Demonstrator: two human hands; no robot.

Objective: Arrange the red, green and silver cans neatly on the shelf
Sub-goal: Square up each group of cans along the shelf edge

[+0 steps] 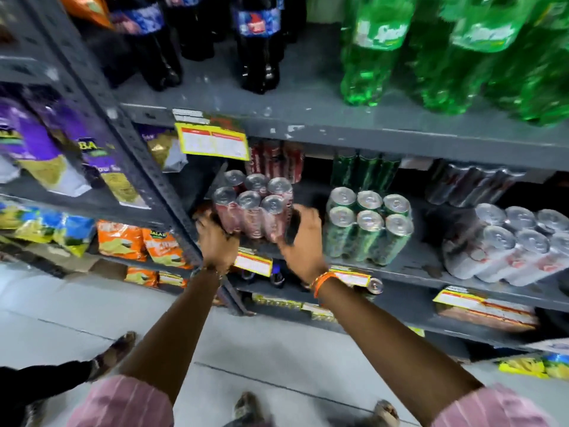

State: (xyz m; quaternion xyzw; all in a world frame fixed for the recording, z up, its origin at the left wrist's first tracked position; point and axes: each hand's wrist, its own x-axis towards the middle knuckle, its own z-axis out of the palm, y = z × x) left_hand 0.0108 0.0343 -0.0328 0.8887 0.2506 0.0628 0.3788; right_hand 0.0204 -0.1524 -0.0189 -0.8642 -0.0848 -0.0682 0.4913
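Both hands on the red cans (254,204), a shrink-wrapped 6-pack w/ silver tops, sitting at the left end of the middle shelf (409,266) right by the grey upright post. Left hand (217,241) grips the pack's lower left corner, fingers (204,221) curled round the wrap; right hand (303,241) clamps the pack's right side, fingers pressed flat against it, thumb side toward the camera. Orange band on the right wrist, thin bracelet on the left, pink striped sleeves rolled up on both arms. More red cans stand behind the pack, further back on the same shelf. Just right of the pack w/ a small gap: green cans (368,224), also a wrapped 6-pack, upright, w/ more green ones behind. Further right, well apart from the hands: silver cans (508,241), wrapped pack tilted and leaning outward near the shelf edge, another silver pack behind it. Yellow price tags (212,141) hang off the shelf fronts. Upper shelf carries dark cola bottles (258,44) on the left, green soda bottles (455,50) on the right. Left bay holds purple and orange snack bags (121,240). Frame is motion-blurred, so can labels unreadable.
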